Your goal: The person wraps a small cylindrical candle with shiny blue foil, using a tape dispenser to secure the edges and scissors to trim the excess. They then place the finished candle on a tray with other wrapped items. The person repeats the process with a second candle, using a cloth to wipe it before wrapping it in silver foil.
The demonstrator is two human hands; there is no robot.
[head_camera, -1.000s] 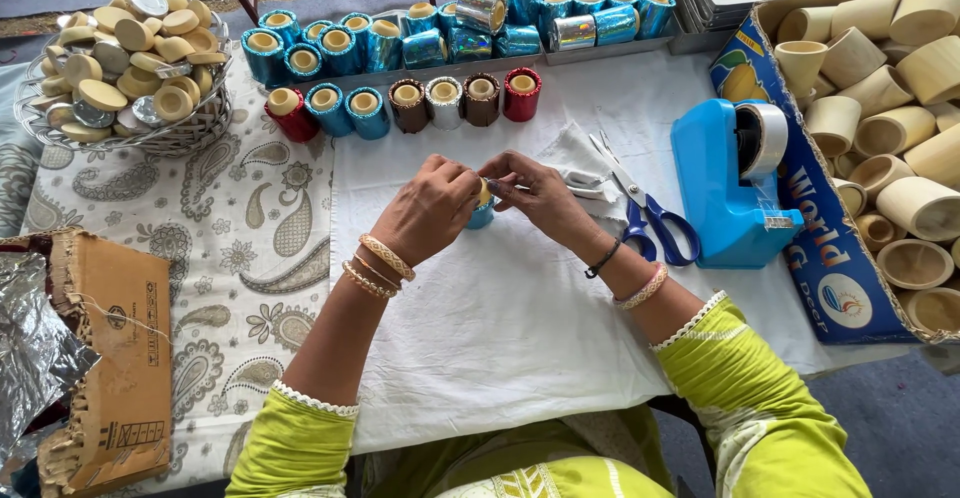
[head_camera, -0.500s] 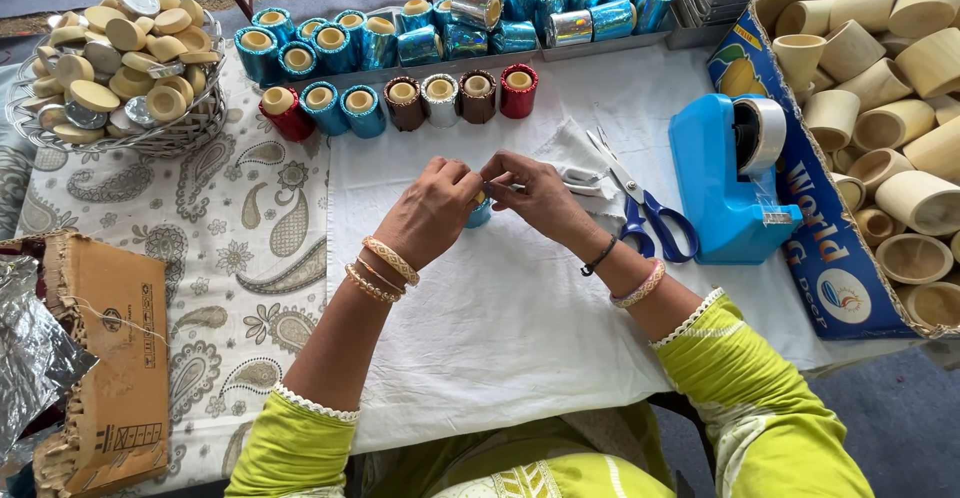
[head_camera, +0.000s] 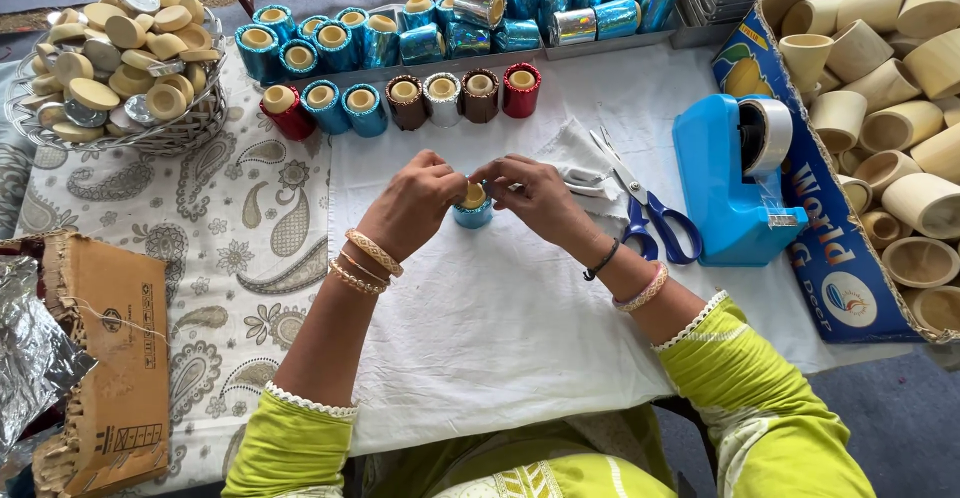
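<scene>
My left hand (head_camera: 418, 201) and my right hand (head_camera: 531, 194) meet over the white cloth (head_camera: 500, 318) and both grip a small round cup wrapped in shiny blue foil (head_camera: 473, 208). Its tan open top shows between my fingertips. Both wrists wear bangles and my sleeves are lime green. A row of foil-wrapped cups in red, blue, brown and silver (head_camera: 400, 104) stands just beyond my hands.
More blue and silver wrapped cups (head_camera: 470, 23) line the back. A wire basket of round lids (head_camera: 115, 58) sits far left. Blue-handled scissors (head_camera: 645, 208), a blue tape dispenser (head_camera: 735, 178) and a box of plain tan cups (head_camera: 890, 108) lie right. Cardboard and foil (head_camera: 90, 358) lie near left.
My hands stay in place and keep working the blue cup; its tan top now shows more between my fingers.
</scene>
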